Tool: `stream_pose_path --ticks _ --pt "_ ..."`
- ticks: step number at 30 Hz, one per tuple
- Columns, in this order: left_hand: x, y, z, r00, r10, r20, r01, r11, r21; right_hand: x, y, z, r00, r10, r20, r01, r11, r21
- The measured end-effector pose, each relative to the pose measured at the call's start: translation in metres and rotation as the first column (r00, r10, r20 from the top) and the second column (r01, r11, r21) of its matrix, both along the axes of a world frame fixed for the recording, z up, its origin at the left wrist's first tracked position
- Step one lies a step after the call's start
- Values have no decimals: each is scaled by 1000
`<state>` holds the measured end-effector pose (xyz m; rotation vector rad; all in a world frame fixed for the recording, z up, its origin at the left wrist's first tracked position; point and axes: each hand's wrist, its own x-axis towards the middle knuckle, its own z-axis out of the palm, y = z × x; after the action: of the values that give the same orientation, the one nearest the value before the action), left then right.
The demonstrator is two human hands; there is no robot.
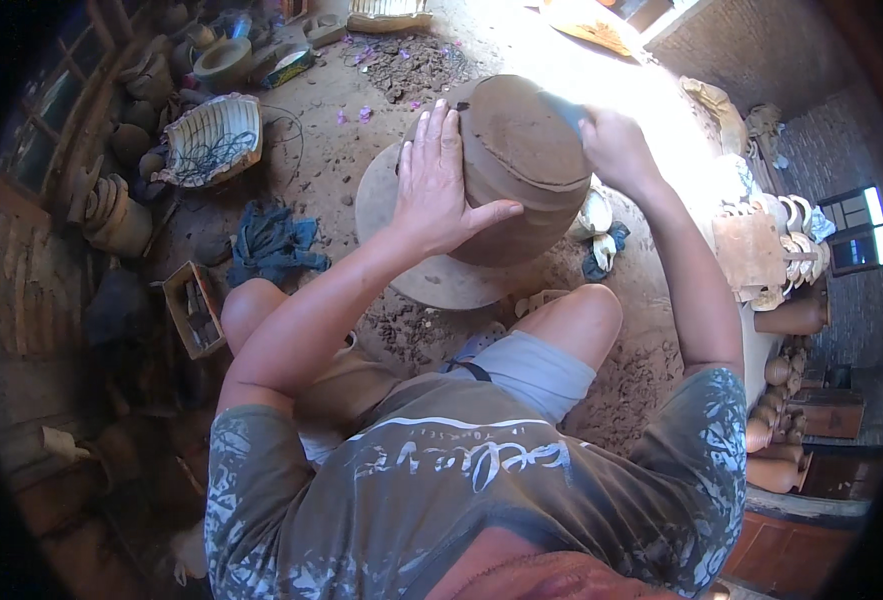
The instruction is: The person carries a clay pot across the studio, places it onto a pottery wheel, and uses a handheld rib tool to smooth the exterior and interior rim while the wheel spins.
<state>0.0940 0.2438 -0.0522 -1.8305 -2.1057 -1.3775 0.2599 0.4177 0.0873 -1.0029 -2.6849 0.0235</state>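
We steady a brown clay pot on a round wheel, both hands on it.

Nearest us our bare knees frame the dirt floor (651,360), scattered with clay scraps. Just beyond them the round wheel (401,270) lies flat, and the clay pot (521,170) stands on it, mouth down as far as we can tell. Our left hand (439,185) lies flat on the pot's near left side, fingers spread wide and thumb pointing right, pressing rather than gripping. Our right hand (616,150) rests on the pot's upper right edge, fingers curled; whether they pinch anything we cannot tell. Left of the wheel lies a blue cloth (271,245); farther off sits a ribbed bowl (213,140). At the far right, finished pots (776,440) stand in a row.
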Motion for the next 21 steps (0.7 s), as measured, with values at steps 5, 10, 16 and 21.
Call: stream_pose_path --ticks 5,10,16,21 --pt "-5 1 -1 1000 -12 -10 12 1000 -11 -1 -68 3 989 136 -61 -142 983 -113" --pt "-8 -2 3 999 -35 7 35 999 -14 6 -36 12 995 -40 -87 13 957 -289" --pt "-5 2 -1 999 -41 21 41 999 4 2 -37 -8 999 -4 -43 1 997 -82" --pt "-14 2 -3 997 -74 34 74 997 13 -4 -74 -6 962 211 -172 -224 973 -62"
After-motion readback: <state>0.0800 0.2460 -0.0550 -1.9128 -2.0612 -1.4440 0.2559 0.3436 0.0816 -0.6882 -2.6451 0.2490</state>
